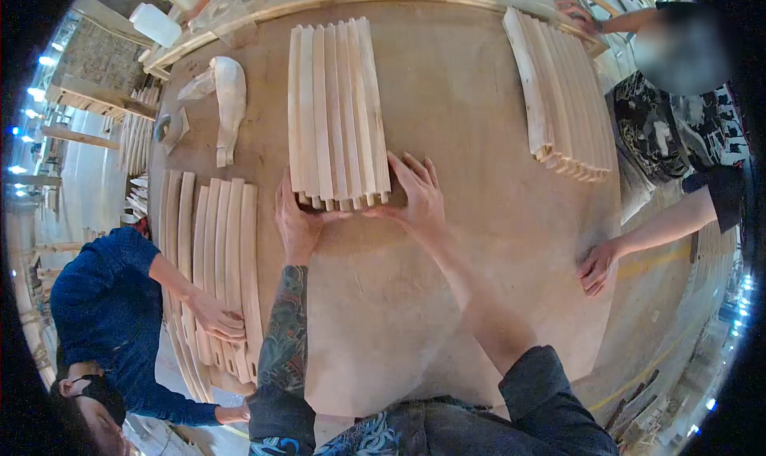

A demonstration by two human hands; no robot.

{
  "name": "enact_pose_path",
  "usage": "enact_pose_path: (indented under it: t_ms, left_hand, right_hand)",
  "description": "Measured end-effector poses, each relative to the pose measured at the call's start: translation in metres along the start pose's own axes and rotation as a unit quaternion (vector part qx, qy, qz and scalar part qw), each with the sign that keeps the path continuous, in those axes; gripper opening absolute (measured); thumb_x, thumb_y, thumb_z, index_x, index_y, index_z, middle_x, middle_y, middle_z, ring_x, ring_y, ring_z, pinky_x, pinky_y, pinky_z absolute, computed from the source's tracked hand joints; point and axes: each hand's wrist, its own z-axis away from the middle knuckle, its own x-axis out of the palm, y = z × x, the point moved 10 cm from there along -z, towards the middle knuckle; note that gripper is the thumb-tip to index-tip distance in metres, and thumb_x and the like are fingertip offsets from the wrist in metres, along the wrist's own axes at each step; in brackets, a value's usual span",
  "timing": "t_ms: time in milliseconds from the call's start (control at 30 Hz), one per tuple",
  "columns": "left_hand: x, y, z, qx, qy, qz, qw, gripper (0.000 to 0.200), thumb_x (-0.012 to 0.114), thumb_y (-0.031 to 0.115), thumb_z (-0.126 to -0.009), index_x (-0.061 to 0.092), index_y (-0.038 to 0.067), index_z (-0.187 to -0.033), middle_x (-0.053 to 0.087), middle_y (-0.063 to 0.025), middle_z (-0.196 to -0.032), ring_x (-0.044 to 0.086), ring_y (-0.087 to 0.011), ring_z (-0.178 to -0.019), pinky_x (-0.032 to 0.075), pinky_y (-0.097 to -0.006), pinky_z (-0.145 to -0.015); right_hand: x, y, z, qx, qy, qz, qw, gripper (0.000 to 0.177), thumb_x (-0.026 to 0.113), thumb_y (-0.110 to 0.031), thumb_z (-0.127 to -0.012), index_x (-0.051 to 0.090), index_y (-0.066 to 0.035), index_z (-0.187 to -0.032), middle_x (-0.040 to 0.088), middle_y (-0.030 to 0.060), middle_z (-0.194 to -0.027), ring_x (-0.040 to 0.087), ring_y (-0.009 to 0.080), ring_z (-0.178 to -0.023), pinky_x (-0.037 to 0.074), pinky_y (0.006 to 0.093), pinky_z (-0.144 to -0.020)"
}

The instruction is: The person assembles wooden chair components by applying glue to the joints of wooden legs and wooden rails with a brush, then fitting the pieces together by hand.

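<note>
A row of several pale wooden slats [339,109] lies side by side on the table in front of me, with the near ends slightly uneven. My left hand [300,223] cups the near left corner of this row, its thumb along the slat ends and its other fingers mostly hidden at the side. At the near right corner, my right hand [415,197] presses against the row's side with its fingers, its thumb lying across the ends. Between them the two hands hold the row from both sides.
A second slat stack [562,97] lies at right, near a co-worker's hand [597,268]. At left, another person's hand [219,319] rests on more slats [227,248]. A whitish curved piece [230,97] and a tape roll [169,129] lie at the far left of the table [447,81].
</note>
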Motion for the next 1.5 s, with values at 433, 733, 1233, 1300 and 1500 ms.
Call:
enact_pose_path:
  t_ms: [433,733,1233,1300,1500]
  left_hand:
    - [0.005,-0.004,0.0,0.023,-0.002,0.0,1.0,0.121,0.094,0.043,-0.043,0.038,-0.002,-0.141,0.053,-0.0205,-0.134,0.053,-0.0403,-0.119,0.046,-0.0473,-0.098]
    - [0.011,0.009,0.011,0.015,0.006,0.202,0.979,0.124,0.095,0.036,-0.051,0.028,0.0,-0.148,0.042,-0.0216,-0.145,0.044,-0.0362,-0.131,0.039,-0.0427,-0.109]
    - [0.025,0.301,0.095,0.262,-0.059,0.13,0.954,0.055,0.075,0.012,-0.079,0.054,0.007,-0.13,0.049,-0.0185,-0.139,0.044,-0.0357,-0.131,0.037,-0.045,-0.107]
    - [0.008,0.311,0.09,0.29,-0.08,0.136,0.944,0.047,0.074,0.008,-0.078,0.06,0.006,-0.123,0.057,-0.0169,-0.132,0.049,-0.0349,-0.127,0.04,-0.0438,-0.105]
    - [-0.086,0.298,0.072,0.078,-0.126,0.426,0.893,0.028,0.074,0.004,-0.082,0.066,0.005,-0.109,0.07,-0.0054,-0.109,0.064,-0.0183,-0.104,0.05,-0.0323,-0.092]
  right_hand:
    - [-0.003,0.016,0.008,0.014,0.002,-0.04,0.999,0.08,0.081,-0.03,-0.071,0.047,-0.009,-0.14,0.061,0.0119,-0.129,0.049,0.0328,-0.129,0.028,0.0495,-0.115]
    - [-0.075,0.077,0.073,0.302,-0.003,-0.282,0.911,0.053,0.073,-0.011,-0.082,0.056,-0.002,-0.131,0.069,0.0078,-0.113,0.065,0.0142,-0.102,0.045,0.0272,-0.096]
    - [-0.175,-0.016,0.179,0.231,0.047,-0.486,0.841,0.06,0.068,-0.002,-0.084,0.045,-0.002,-0.14,0.059,0.006,-0.127,0.057,0.0138,-0.111,0.045,0.0294,-0.098]
    - [-0.183,-0.036,0.191,0.217,0.028,-0.443,0.869,0.063,0.067,-0.006,-0.086,0.041,-0.004,-0.144,0.056,0.0115,-0.134,0.056,0.0207,-0.118,0.044,0.0332,-0.101]
    - [-0.241,-0.069,0.226,0.133,0.115,0.039,0.984,0.074,0.077,-0.026,-0.083,0.04,-0.004,-0.143,0.039,0.0135,-0.152,0.049,0.0254,-0.127,0.041,0.0416,-0.104]
